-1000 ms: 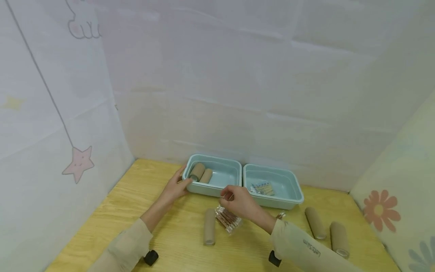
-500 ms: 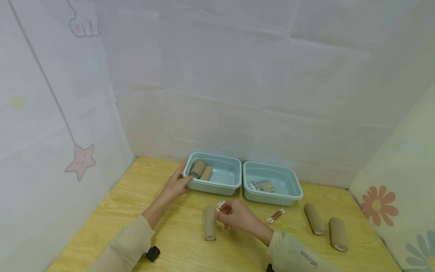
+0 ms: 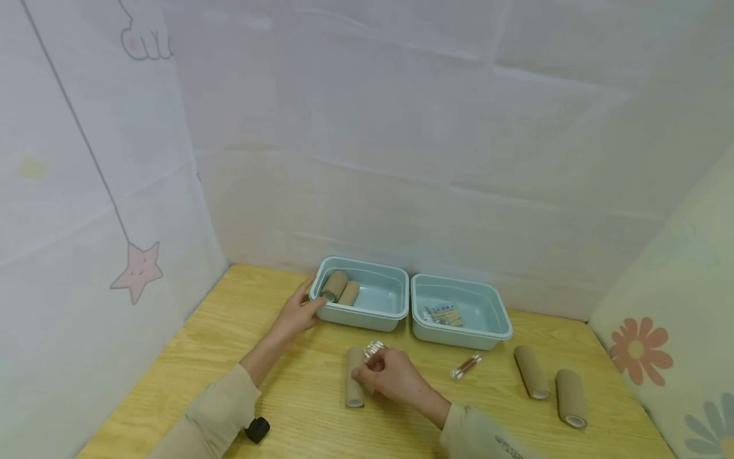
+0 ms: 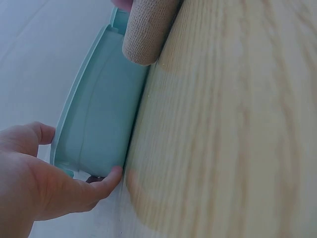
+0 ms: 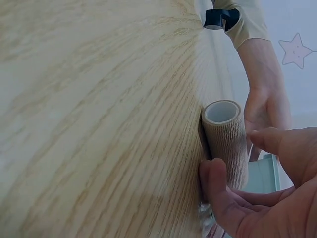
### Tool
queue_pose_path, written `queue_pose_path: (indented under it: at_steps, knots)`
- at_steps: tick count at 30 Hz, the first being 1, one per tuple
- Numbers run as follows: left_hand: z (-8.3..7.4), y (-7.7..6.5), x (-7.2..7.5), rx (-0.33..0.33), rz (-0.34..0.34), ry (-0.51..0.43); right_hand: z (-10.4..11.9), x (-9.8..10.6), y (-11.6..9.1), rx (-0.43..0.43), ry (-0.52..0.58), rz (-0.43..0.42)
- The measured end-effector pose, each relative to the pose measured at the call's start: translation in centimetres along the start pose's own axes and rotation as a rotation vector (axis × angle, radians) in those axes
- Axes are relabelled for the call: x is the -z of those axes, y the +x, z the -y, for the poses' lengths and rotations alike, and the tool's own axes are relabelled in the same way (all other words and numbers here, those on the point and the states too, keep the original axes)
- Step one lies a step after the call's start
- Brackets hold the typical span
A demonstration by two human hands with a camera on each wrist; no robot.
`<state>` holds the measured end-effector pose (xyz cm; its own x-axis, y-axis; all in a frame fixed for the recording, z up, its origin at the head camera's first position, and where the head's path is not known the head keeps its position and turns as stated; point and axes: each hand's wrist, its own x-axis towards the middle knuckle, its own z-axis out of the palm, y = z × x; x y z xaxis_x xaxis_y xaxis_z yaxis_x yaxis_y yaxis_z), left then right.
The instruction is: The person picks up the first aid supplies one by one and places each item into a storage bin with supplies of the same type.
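left hand (image 3: 296, 314) grips the left bin (image 3: 367, 319); right hand (image 3: 395, 377) curls by swabs (image 3: 374, 349) and roll (image 3: 354, 395) on the table (image 3: 309, 408), grasping either i cannot tell. likely a pick-up: next, secure one, then lift.

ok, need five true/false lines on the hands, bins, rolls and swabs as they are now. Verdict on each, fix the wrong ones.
1. The left hand grips one end of the left bin. True.
2. The left bin holds a pack of swabs. False: it holds a thick roll and a thinner roll.
3. A swab pack lies in the right bin. True.
4. The right hand is inside the right bin. False: it is over the wooden table, at the near roll.
5. Two rolls stand upright at the table's right side. False: both lie on their sides.
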<state>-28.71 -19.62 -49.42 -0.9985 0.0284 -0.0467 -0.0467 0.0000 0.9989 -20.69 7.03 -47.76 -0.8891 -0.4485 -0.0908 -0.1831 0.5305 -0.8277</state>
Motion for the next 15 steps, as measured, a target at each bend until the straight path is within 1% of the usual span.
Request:
queue_pose_path:
  at_steps: [5,10,15]
  knots:
    - [-0.16,0.03,0.04,-0.015,0.004,0.003,0.13,-0.51,0.37,-0.008,-0.018,-0.008]
    - [-0.12,0.11,-0.12,-0.017,0.001,0.007,0.18,-0.93,0.45,-0.018,-0.061,-0.017]
    - [-0.01,0.15,-0.18,-0.005,-0.005,0.012,0.11,-1.04,0.48,-0.026,-0.039,-0.004]
